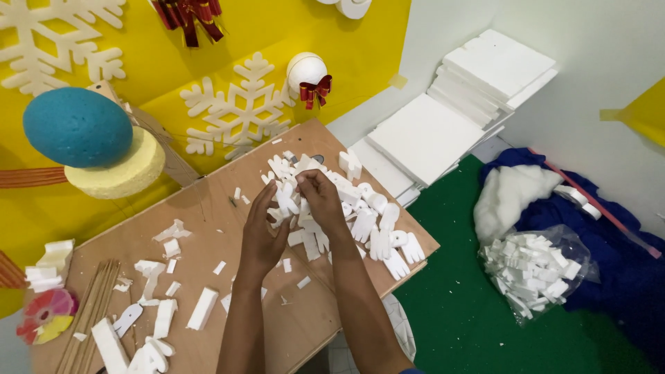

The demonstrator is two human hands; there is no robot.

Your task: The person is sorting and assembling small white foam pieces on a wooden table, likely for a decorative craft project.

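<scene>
Both my hands meet over a wooden board (208, 208) above a pile of white foam cut-outs (374, 221), several of them hand-shaped. My left hand (262, 232) cups a small white foam piece (286, 201) from below. Pinching the same piece from above are the fingers of my right hand (320, 197). Loose foam scraps (170, 277) lie scattered on the board to the left of my arms.
Wooden sticks (93, 312) and a coloured disc (45, 315) lie at the board's left end. A blue foam egg (76, 126) on a yellow disc, snowflakes (239, 104) and a white ball with a red bow decorate the yellow wall. Stacked foam sheets (450, 118), a bag of foam bits (537, 270) and blue cloth are on the right.
</scene>
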